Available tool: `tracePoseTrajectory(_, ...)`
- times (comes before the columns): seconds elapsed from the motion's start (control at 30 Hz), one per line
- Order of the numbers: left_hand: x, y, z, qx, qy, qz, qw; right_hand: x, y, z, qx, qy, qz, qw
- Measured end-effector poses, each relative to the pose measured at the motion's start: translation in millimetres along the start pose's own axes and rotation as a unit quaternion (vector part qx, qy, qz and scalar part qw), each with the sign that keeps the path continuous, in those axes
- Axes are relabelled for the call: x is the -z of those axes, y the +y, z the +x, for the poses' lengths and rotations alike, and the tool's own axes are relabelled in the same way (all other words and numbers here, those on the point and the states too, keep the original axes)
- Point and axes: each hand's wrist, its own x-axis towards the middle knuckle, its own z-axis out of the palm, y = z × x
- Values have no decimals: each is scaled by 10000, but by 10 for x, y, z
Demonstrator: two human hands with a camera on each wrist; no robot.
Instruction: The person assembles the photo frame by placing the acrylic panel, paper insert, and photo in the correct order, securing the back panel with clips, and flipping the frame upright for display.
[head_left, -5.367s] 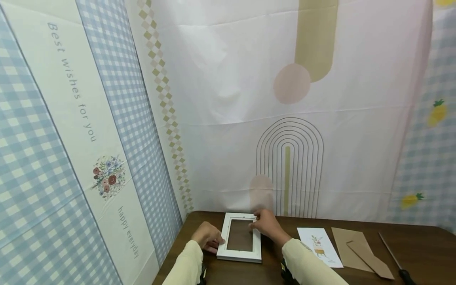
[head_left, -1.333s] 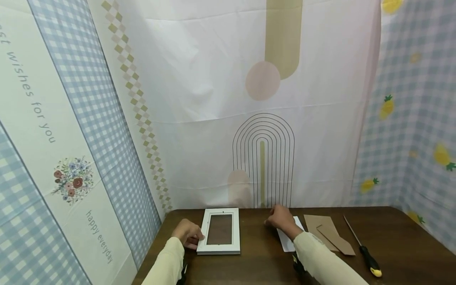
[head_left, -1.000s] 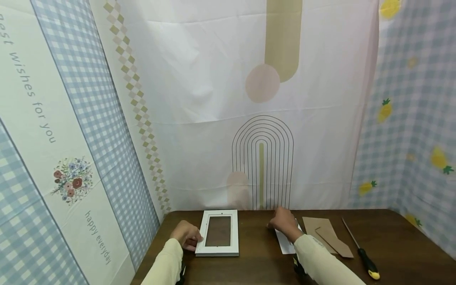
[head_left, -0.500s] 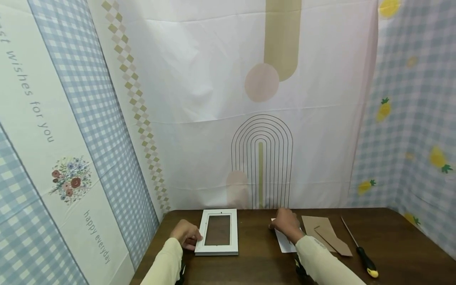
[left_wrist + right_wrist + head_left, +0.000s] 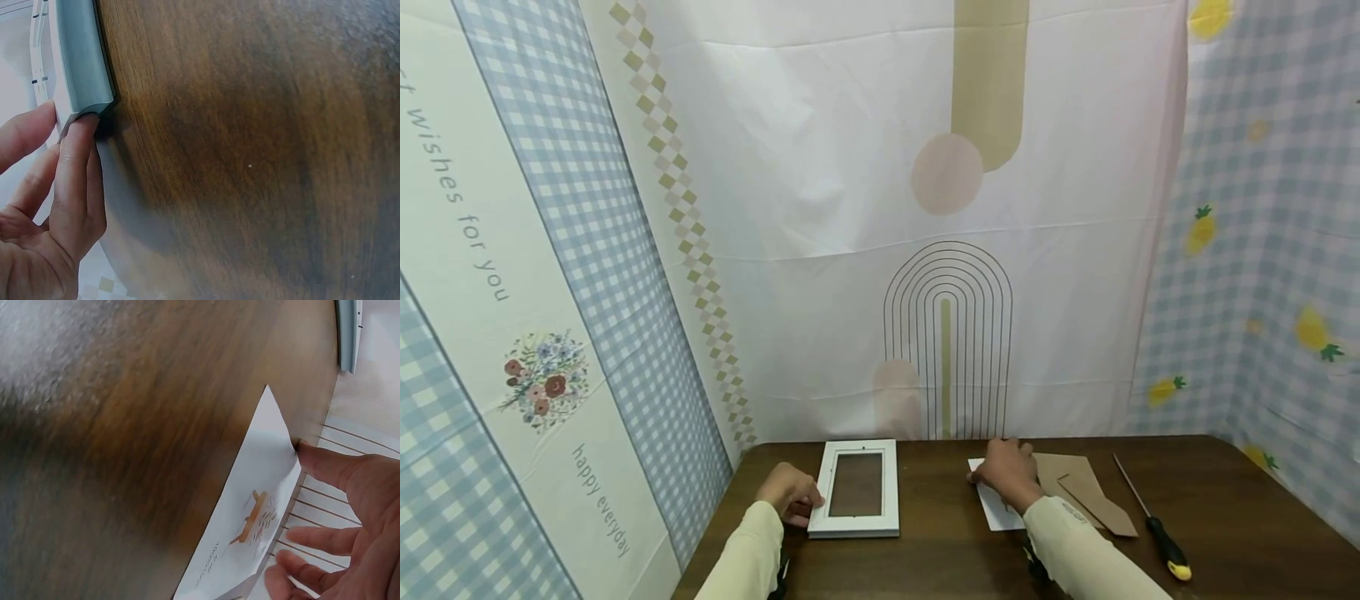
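Observation:
A white picture frame point(image 5: 890, 492) lies flat on the brown table point(image 5: 936, 542). My left hand point(image 5: 787, 490) pinches its left border, thumb on top and fingertips under the edge, as the left wrist view shows. To the right lies a white card point(image 5: 244, 506) printed with a plant in an orange-brown pot. My right hand point(image 5: 1009, 472) is spread over its far part and hides much of it in the head view. In the right wrist view the thumb point(image 5: 312, 459) presses one long edge, the fingertips are at the opposite edge, and the card bows slightly between them.
Right of the card lies a brown backing board point(image 5: 1071, 471) with a hinged stand leg point(image 5: 1101, 508). Beyond it is a screwdriver point(image 5: 1163, 542) with a black and yellow handle. A patterned cloth point(image 5: 835, 333) hangs behind the table's back edge.
Earlier both hands were on the frame. The right hand has gone over to the card, and its fingers have spread further across it. The left hand has stayed at the frame's left border.

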Motion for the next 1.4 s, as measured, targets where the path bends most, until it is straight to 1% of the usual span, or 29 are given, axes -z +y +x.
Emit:
tracePoseTrajectory(0.2,23,-40,-7,-18,0,-13,10000,-38,22,-50,-17,-4,-249,9997)
tracePoseTrajectory(0.4,19,-60,-21,-54,21,-5,10000,-44,46,-106,-75,-113,-56,9999)
tracePoseTrajectory(0.57,40,-53,-1,-81,10,20,10000,-30,32,-126,-118,-28,102,9999)
tracePoseTrajectory(0.8,89,-25,-11,-118,-17,43,9999,-17,-10,-137,-119,50,87,9999)
tracePoseTrajectory(1.03,81,-66,-10,-132,-44,104,9998,-60,-8,-163,-106,86,19,9999)
tracePoseTrajectory(1.17,84,-73,-32,-126,-50,124,9998,-56,-4,-200,-74,114,114,9998)
tracePoseTrajectory(1.3,90,-79,-29,-90,-140,97,9998,-40,-1,-231,-55,112,248,9996)
tracePoseTrajectory(1.4,90,-89,-22,-68,-165,77,9998,-40,-5,-216,-28,83,262,9996)
